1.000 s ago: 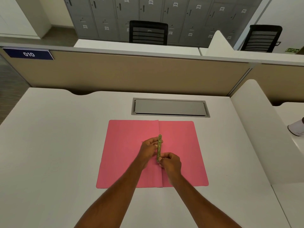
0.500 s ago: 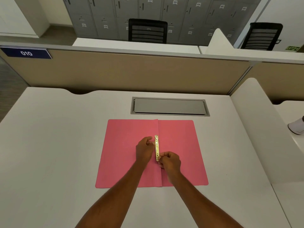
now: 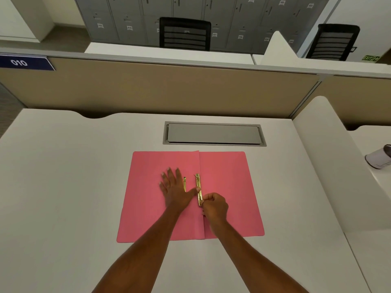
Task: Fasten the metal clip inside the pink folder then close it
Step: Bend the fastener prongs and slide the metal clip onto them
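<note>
The pink folder lies open and flat on the white desk. A gold metal clip bar lies along the centre fold. A thin gold prong sticks out on the left flap beside it. My left hand rests flat on the left flap with fingers spread, its thumb touching the clip bar. My right hand is curled, pinching the near end of the clip bar.
A grey cable hatch is set into the desk just beyond the folder. A beige partition closes the far edge. A white divider stands at the right, with a white cup beyond it.
My left hand let go of the clip bar and flattened onto the left flap with fingers spread. The bar now lies flat along the fold, and a thin prong shows beside it.
</note>
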A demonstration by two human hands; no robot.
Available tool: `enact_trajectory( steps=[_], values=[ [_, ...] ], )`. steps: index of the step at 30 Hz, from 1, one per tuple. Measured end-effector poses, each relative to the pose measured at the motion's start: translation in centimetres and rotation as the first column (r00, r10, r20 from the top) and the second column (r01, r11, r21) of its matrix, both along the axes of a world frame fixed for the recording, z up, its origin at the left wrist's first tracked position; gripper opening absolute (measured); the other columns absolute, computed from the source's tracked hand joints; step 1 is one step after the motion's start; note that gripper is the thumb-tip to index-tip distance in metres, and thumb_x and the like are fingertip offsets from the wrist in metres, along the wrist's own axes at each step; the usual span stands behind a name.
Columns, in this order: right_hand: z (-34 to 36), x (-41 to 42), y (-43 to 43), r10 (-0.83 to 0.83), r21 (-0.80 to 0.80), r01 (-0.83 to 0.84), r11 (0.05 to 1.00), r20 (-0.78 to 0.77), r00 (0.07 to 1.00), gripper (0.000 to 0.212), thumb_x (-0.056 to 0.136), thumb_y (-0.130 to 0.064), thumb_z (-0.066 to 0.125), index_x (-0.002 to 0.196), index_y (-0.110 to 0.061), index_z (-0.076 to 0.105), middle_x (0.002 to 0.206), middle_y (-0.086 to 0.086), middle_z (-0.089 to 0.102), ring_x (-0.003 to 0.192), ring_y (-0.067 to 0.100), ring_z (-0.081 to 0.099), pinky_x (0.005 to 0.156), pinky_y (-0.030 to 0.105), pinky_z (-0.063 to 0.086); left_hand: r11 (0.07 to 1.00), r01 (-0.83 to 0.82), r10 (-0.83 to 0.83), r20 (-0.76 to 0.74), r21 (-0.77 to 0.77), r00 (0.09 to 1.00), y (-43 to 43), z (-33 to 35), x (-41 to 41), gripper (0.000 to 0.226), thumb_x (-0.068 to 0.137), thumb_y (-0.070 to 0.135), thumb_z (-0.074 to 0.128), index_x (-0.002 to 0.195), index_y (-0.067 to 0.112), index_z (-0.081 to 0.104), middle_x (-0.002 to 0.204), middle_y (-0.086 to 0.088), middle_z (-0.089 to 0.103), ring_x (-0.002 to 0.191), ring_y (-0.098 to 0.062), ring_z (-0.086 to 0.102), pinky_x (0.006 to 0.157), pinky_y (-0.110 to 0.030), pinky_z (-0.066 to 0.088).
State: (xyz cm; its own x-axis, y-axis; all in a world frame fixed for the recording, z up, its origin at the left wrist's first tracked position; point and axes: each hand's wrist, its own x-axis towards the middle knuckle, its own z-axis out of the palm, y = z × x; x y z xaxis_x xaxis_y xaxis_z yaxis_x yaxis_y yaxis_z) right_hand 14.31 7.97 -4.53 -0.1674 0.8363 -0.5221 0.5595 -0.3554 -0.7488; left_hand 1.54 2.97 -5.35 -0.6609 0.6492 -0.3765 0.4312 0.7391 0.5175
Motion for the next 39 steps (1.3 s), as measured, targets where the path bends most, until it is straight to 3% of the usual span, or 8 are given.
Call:
enact_trajectory(
  steps=[16, 19, 22, 25, 30, 34, 39],
  values=[
    [0.0, -0.3, 1.0, 0.141, 0.210, -0.155, 0.965, 0.079, 0.987, 0.022, 0.092, 0.000, 0.063, 0.091, -0.013, 0.081, 0.092, 0.001, 0.079, 0.087, 0.019, 0.073, 0.079, 0.038, 0.062, 0.992, 0.106, -0.109, -0.053, -0.069, 0.993, -0.1, -1.2, -0.1, 0.117, 0.091, 0.081, 0.046, 0.166, 0.020, -0.020, 0.171, -0.018, -0.034, 0.157, -0.044, -0.032, 0.127, -0.070, -0.012],
    [0.2, 0.0, 1.5, 0.146, 0.206, -0.165, 0.965, 0.106, 0.984, 0.017, 0.094, -0.008, 0.065, 0.092, -0.014, 0.082, 0.091, -0.001, 0.080, 0.085, 0.018, 0.072, 0.072, 0.030, 0.058, 0.990, 0.111, -0.117, -0.068, -0.081, 0.991, -0.2, -1.4, 0.0, 0.117, 0.091, 0.083, 0.043, 0.166, 0.020, -0.021, 0.170, -0.019, -0.035, 0.157, -0.046, -0.032, 0.126, -0.072, -0.011],
    [0.4, 0.2, 1.5, 0.182, 0.172, -0.209, 0.963, 0.159, 0.970, 0.015, 0.093, -0.032, 0.075, 0.091, -0.020, 0.082, 0.086, -0.007, 0.079, 0.080, 0.015, 0.072, 0.065, 0.028, 0.052, 0.988, 0.116, -0.124, -0.077, -0.102, 0.989, -0.1, -1.4, -0.1, 0.115, 0.092, 0.082, 0.041, 0.165, 0.020, -0.022, 0.170, -0.021, -0.035, 0.157, -0.046, -0.031, 0.126, -0.073, -0.010],
    [0.6, 0.3, 0.6, 0.288, 0.212, -0.355, 0.911, 0.290, 0.913, 0.023, 0.090, -0.045, 0.077, 0.092, -0.023, 0.081, 0.086, -0.008, 0.078, 0.080, 0.017, 0.071, 0.070, 0.032, 0.054, 0.986, 0.120, -0.128, -0.068, -0.115, 0.989, 0.0, -1.4, -0.1, 0.115, 0.092, 0.083, 0.039, 0.165, 0.020, -0.023, 0.169, -0.021, -0.035, 0.157, -0.047, -0.031, 0.126, -0.073, -0.010],
    [0.6, 0.5, -1.4, 0.373, 0.327, -0.634, 0.701, 0.590, 0.716, 0.024, 0.097, -0.043, 0.070, 0.108, -0.023, 0.080, 0.101, -0.002, 0.077, 0.093, 0.021, 0.072, 0.086, 0.036, 0.057, 0.988, 0.122, -0.127, -0.051, -0.100, 0.991, 0.0, -1.4, -0.2, 0.116, 0.091, 0.083, 0.042, 0.165, 0.020, -0.022, 0.169, -0.020, -0.036, 0.157, -0.045, -0.031, 0.125, -0.073, -0.012],
    [0.3, 0.5, -2.4, 0.376, 0.338, -0.697, 0.633, 0.653, 0.658, 0.025, 0.104, -0.036, 0.062, 0.120, -0.023, 0.076, 0.108, -0.001, 0.078, 0.097, 0.019, 0.072, 0.088, 0.031, 0.053, 0.987, 0.125, -0.131, -0.046, -0.100, 0.990, 0.0, -1.4, -0.2, 0.117, 0.091, 0.083, 0.042, 0.165, 0.020, -0.023, 0.170, -0.020, -0.036, 0.158, -0.046, -0.031, 0.125, -0.074, -0.011],
    [-0.2, 0.5, -3.0, 0.410, 0.300, -0.786, 0.540, 0.722, 0.557, 0.024, 0.105, -0.021, 0.056, 0.120, -0.016, 0.073, 0.110, 0.004, 0.076, 0.100, 0.023, 0.071, 0.091, 0.036, 0.051, 0.988, 0.122, -0.127, -0.041, -0.095, 0.991, -0.1, -1.4, -0.2, 0.117, 0.091, 0.083, 0.044, 0.165, 0.020, -0.023, 0.169, -0.019, -0.036, 0.157, -0.045, -0.032, 0.125, -0.073, -0.012]
  ],
)
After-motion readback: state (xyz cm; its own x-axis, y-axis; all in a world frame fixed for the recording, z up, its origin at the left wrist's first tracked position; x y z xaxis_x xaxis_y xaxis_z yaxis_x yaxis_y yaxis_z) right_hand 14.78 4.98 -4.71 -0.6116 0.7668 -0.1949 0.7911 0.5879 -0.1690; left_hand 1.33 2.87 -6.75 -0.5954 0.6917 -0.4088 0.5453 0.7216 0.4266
